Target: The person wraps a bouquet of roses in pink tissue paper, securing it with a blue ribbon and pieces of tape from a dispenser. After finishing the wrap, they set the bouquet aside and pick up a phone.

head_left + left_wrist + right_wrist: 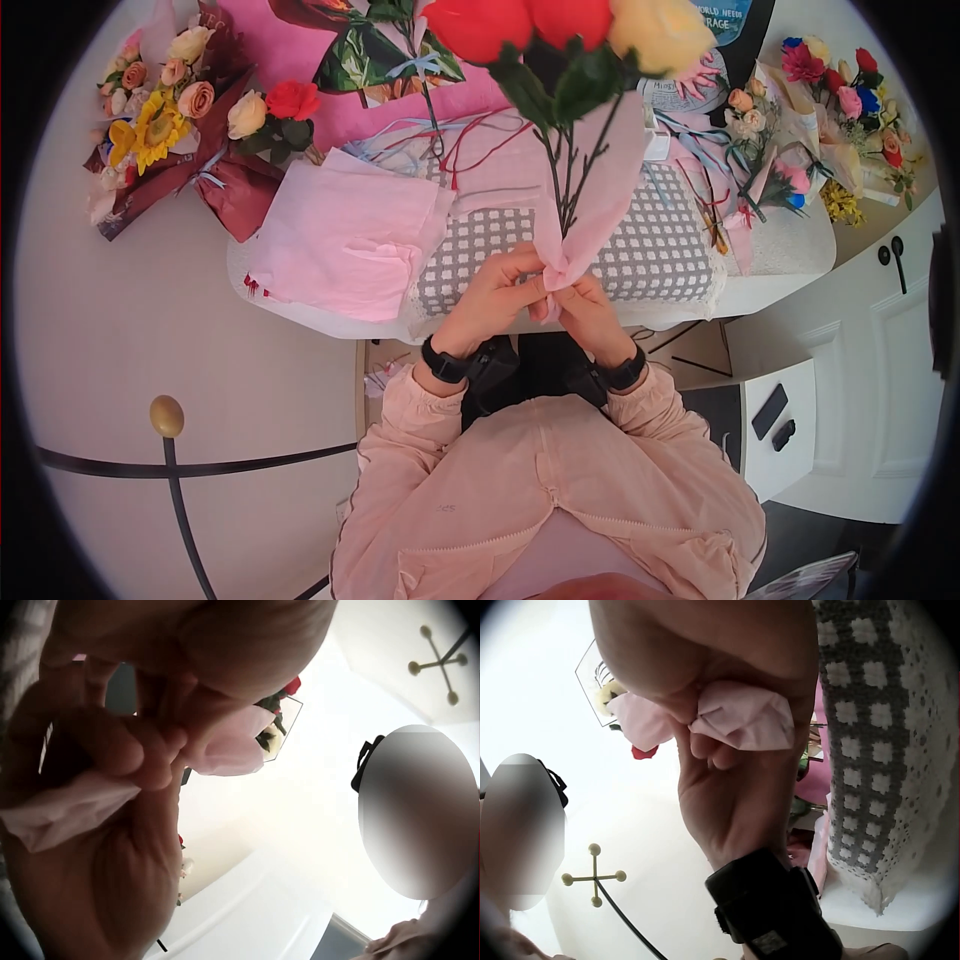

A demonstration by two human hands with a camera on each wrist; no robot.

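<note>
A bouquet of two red roses and a cream rose (pixel 660 35) stands upright in front of the person, its stems half wrapped in a sheet of pink paper (pixel 612 185). Just above the table's near edge, the left hand (pixel 497 298) grips the gathered neck of the paper around the stems. From the other side, the right hand (pixel 592 318) pinches the same neck, its fingers meeting the left ones. Below the hands a crumpled paper end (pixel 750 716) sticks out in the right wrist view. The stem ends are hidden in the paper.
Folded pink paper sheets (pixel 345 235) lie left on the table, beside a grey-and-white checked cloth (pixel 660 245). Ribbons (pixel 485 140) lie behind. Wrapped bouquets stand at the left, with a sunflower (pixel 160 125), and at the right. A white cabinet (pixel 790 440) holds a phone (pixel 769 411).
</note>
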